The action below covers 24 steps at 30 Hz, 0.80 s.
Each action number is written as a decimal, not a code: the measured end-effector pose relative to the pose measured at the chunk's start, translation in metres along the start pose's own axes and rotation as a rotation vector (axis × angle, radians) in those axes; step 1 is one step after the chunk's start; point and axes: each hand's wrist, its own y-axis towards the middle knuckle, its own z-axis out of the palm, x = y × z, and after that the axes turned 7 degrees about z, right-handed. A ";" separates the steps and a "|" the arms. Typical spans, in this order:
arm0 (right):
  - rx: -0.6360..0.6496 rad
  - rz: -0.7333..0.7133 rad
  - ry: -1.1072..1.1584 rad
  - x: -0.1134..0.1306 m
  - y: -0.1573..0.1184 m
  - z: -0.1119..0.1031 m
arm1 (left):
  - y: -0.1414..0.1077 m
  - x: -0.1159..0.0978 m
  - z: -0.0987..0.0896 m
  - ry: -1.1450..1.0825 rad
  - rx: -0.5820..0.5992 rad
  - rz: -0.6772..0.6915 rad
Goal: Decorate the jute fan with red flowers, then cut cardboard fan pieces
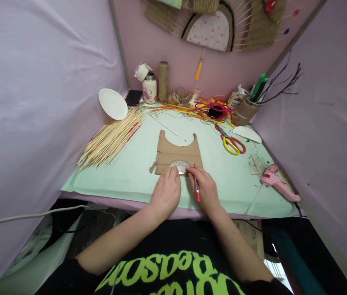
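Observation:
A brown cardboard piece (178,153) with a curved cut-out along its far edge lies on the pale green table in front of me. Near its close edge rests a clear protractor (180,165). The fingers of my left hand (167,189) are closed at the protractor's left end, gripping or pressing it. My right hand (206,189) holds a red marker (197,189) between its fingers, with its fingertips touching the protractor's right end. Both hands rest close together at the cardboard's near edge.
Thin wooden sticks (112,141) and a white plate (113,104) are at the left. Scissors (231,143), a white half disc (247,133) and a pink glue gun (279,184) lie right. Behind are a bottle (149,89), twine roll (163,82) and coloured strands (210,110).

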 end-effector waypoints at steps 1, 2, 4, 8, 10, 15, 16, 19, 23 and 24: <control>0.005 -0.003 0.001 0.000 0.000 0.000 | -0.002 -0.004 0.002 0.026 -0.005 -0.017; 0.009 -0.007 0.001 -0.001 0.000 0.000 | -0.003 -0.007 0.003 0.050 -0.011 -0.033; 0.013 -0.014 -0.003 -0.002 -0.001 0.000 | -0.005 -0.012 0.003 0.085 -0.010 -0.056; 0.016 -0.009 -0.016 -0.004 -0.002 0.001 | -0.003 -0.019 0.005 0.099 0.010 -0.088; 0.020 -0.007 -0.021 -0.004 -0.003 0.001 | -0.001 -0.021 0.007 0.088 0.004 -0.092; 0.023 -0.006 -0.025 -0.004 -0.003 0.001 | 0.001 -0.015 0.010 0.052 0.006 0.003; 0.022 -0.005 -0.025 -0.004 -0.003 0.002 | 0.002 -0.013 0.009 0.041 0.010 0.016; 0.022 0.008 -0.003 -0.002 -0.002 0.001 | 0.002 -0.005 0.005 -0.008 0.014 0.051; -0.024 0.019 0.073 -0.005 0.000 -0.004 | 0.003 0.006 -0.001 -0.113 0.033 0.048; -0.026 0.018 0.079 -0.006 0.001 -0.006 | 0.003 0.008 -0.001 -0.153 0.046 0.032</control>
